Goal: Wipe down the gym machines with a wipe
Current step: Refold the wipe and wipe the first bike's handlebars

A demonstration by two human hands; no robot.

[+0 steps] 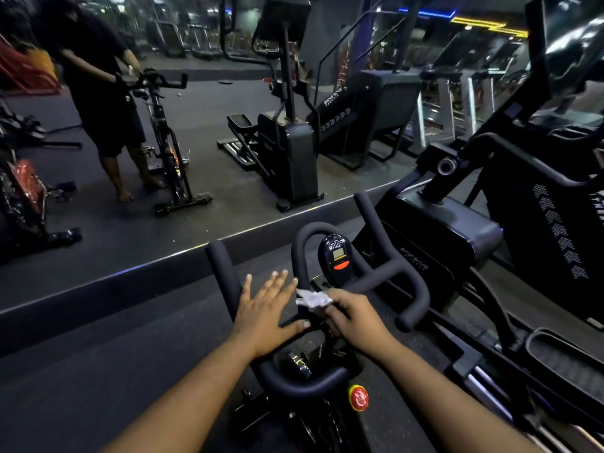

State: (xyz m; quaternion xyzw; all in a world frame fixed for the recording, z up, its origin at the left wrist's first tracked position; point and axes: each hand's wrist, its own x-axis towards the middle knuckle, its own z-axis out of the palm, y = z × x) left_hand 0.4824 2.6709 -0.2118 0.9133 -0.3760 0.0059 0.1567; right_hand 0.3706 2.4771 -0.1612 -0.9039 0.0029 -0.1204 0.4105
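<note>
A black spin bike's handlebar (402, 273) fills the lower middle of the head view, with a small console (338, 256) at its centre. My left hand (266, 308) lies flat with straight, spread fingers over the left part of the bar. My right hand (353, 317) pinches a crumpled white wipe (312, 299) against the bar just below the console. A red knob (359, 397) sits on the frame below the handlebar.
A wall mirror (196, 125) ahead reflects a person at a spin bike and other machines. A black stepper machine (457, 243) stands close on the right, its pedal rails (555, 371) running toward me. Dark rubber floor (98, 371) lies to the left.
</note>
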